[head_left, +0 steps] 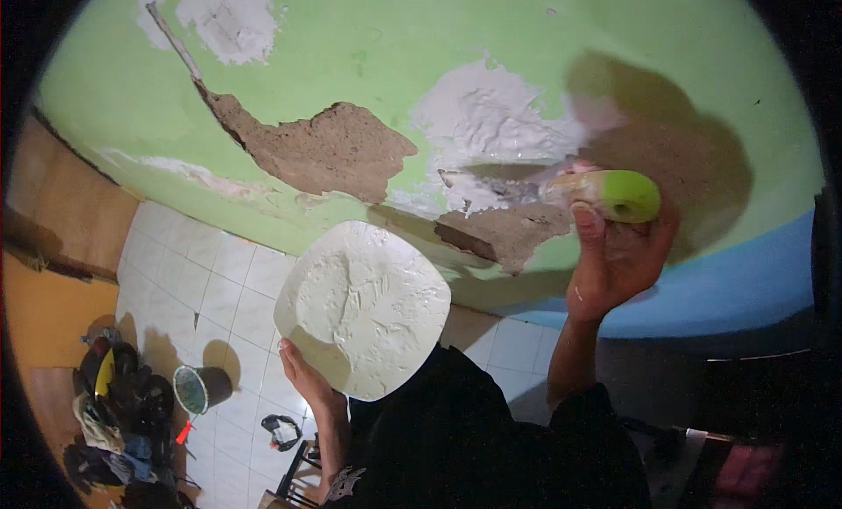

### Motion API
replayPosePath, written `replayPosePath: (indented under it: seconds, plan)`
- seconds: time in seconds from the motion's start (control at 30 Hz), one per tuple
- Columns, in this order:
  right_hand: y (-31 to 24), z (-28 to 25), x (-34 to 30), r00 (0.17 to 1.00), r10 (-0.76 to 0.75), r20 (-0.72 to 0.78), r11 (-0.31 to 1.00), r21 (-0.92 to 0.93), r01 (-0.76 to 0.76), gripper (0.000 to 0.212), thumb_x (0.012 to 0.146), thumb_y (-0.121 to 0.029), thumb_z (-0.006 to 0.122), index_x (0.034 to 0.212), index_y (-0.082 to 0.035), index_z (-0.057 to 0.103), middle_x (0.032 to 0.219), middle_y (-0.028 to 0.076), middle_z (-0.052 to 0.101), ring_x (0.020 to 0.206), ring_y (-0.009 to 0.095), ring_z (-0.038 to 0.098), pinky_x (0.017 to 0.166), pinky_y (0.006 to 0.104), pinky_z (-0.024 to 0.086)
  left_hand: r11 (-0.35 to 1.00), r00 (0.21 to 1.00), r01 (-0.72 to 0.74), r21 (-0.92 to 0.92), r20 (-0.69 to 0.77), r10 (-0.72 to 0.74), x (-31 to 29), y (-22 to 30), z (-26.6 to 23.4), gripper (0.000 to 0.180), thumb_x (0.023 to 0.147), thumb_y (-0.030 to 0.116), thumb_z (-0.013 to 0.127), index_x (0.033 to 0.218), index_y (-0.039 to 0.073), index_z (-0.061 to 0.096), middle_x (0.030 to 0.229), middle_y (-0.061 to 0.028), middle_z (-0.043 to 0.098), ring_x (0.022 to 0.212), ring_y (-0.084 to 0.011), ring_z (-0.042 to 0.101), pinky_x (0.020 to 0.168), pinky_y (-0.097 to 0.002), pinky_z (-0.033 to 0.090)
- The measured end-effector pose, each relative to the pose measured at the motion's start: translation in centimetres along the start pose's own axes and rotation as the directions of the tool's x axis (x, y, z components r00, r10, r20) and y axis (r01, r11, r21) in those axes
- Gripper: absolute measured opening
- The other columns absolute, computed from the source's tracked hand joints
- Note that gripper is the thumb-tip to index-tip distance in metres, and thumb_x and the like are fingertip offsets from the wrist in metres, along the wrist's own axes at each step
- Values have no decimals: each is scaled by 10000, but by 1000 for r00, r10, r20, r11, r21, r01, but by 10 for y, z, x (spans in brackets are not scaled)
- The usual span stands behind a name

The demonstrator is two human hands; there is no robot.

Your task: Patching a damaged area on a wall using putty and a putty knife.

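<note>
My right hand [618,255] is closed round the green and pale handle of a putty knife [630,196]. The knife's blade lies against the wall at the lower edge of a wet white filler patch [491,114]. Just below the blade, bare brown plaster [517,233] shows. My left hand [307,377] grips the lower left rim of a white squarish plate [430,285], its fingers partly hidden underneath. White filler paste [351,290] is spread over the plate, which is held below the wall patch and apart from it.
Another stretch of bare plaster [333,149] lies left on the green wall [368,35], with a white patch [230,20] above it. On the tiled floor [237,298] stand a bucket [202,388] and, farther left, a heap of clothes and bags [114,421]. A dark chair [303,474] is near my left forearm.
</note>
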State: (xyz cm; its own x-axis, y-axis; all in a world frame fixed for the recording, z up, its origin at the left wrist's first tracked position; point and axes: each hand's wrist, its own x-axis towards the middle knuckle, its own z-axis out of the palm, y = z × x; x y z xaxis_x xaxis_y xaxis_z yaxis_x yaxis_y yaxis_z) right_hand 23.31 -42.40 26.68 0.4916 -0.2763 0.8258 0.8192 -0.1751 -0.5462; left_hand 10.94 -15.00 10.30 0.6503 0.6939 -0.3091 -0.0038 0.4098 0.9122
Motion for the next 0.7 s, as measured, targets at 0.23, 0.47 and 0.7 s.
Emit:
replayPosePath:
  seconds: [0.23,0.47,0.7]
  plan:
    - [25,27,-52,815,559,152,809,119,-576,456,836,44,690,1223,-5,455,1068,113,601,1024,209,619,836,368,573,1000,999,-19,-23,-47,18,12,-7,-20,417,1056,410,389,1216,38,493,1017,-75,579,876,-185,607,728,-333,521]
    - [51,38,-129,317,898,305,294,120,-948,354,871,-86,697,1166,-57,504,1054,97,631,959,177,645,738,314,564,1000,997,5,-6,-75,-6,16,-2,-27,404,1056,406,397,1218,49,498,1015,-73,581,865,-180,607,722,-329,521]
    - [57,39,-150,488,820,299,513,-7,-859,334,884,-73,702,1153,-16,514,1079,124,638,1032,186,611,857,327,529,1000,999,19,-2,-49,-19,18,-1,-37,442,1058,414,379,1277,42,472,1072,-96,586,900,-205,616,750,-337,528]
